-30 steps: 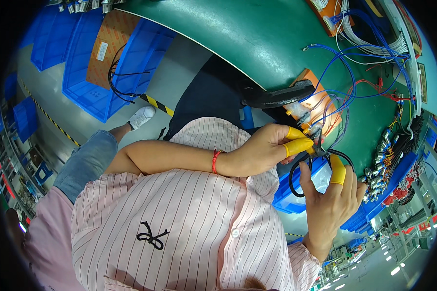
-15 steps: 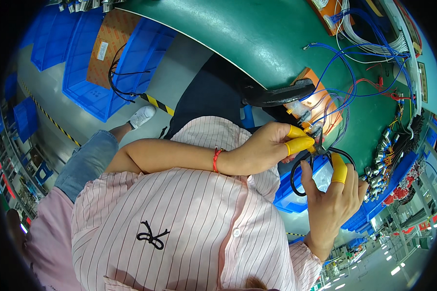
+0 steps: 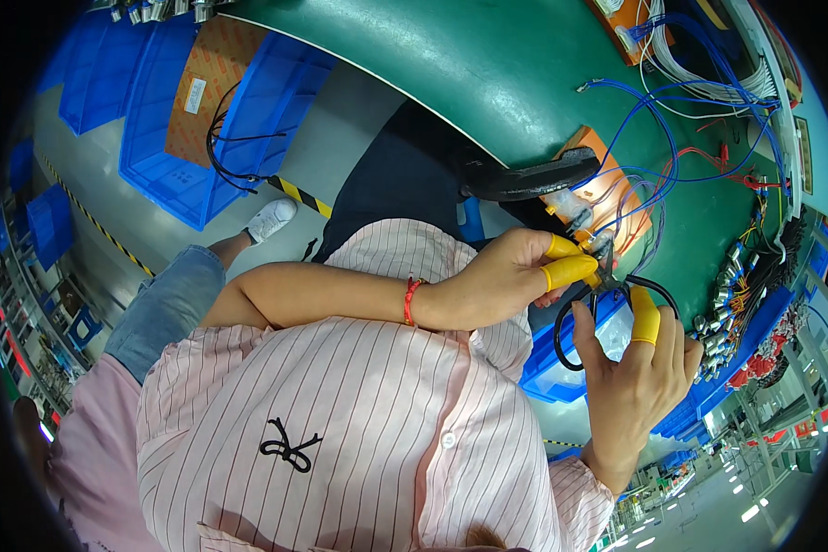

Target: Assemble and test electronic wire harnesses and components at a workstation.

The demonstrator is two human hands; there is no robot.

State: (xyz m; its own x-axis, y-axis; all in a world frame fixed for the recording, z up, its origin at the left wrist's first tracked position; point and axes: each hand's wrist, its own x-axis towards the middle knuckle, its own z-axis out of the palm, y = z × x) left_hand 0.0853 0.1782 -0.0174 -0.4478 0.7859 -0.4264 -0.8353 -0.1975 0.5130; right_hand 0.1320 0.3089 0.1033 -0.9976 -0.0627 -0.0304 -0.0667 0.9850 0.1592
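Observation:
My left hand (image 3: 501, 276) wears yellow finger cots on its thumb and a finger. They pinch a small piece at the wire ends; my fingers and the blades hide what it is. In my right hand (image 3: 639, 373), one finger also under a yellow cot, is a pair of scissors (image 3: 608, 283) with large black looped handles. My thumb is at one loop and my fingers at the other. The blades point at the left fingertips. Just beyond lies an orange block (image 3: 630, 219) with thin purple, red and blue wires (image 3: 679, 166) across it.
A black curved clamp-like piece (image 3: 534, 181) reaches over the edge of the green table (image 3: 488, 78). Metal connectors on cables (image 3: 722, 313) lie at the right. Blue bins (image 3: 170, 138) stand on the floor at left; one holds cardboard. Another person's leg (image 3: 170, 294) is at the left.
My right hand and the scissor handles have shifted very slightly to the right. The left hand keeps its pinch in nearly the same place.

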